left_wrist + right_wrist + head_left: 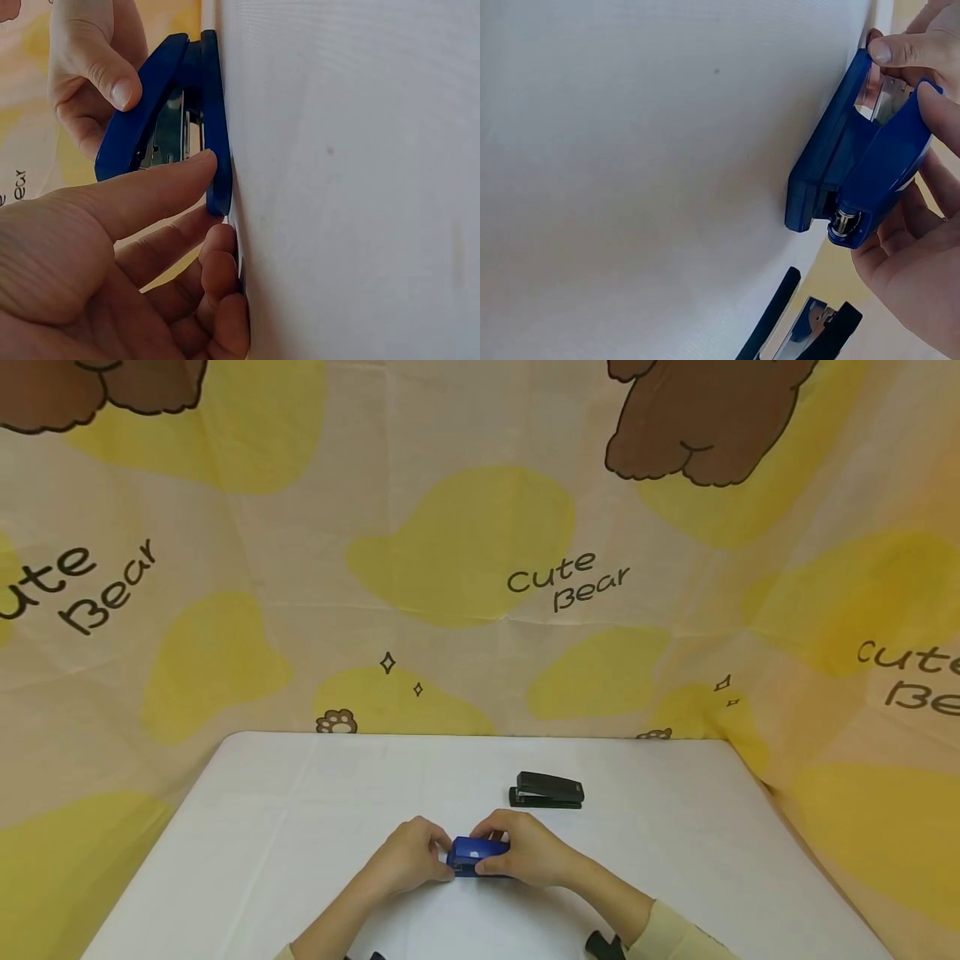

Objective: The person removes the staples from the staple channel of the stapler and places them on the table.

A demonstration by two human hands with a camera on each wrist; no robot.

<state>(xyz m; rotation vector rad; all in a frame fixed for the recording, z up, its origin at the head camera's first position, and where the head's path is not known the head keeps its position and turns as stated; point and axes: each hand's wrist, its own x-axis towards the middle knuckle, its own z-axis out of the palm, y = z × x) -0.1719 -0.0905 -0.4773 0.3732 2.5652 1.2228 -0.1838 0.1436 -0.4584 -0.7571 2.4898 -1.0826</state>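
Fingers of the left hand (pixel 411 856) pinch the blue stapler (pixel 468 847) at its base's end, the other fingertips curled below, as we see; the right hand's (pixel 536 853) thumb and fingers grasp its upper arm, parted by its width. We find it on the white table (pixel 675 827), nearer us than the black stapler (pixel 551 787).

Stapler (pixel 468 847) on table (pixel 262 827), second stapler (pixel 552 786) behind, rightward

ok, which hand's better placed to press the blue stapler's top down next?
Likely the right hand: it grips the blue stapler by its upper arm, while the left hand pinches its base.
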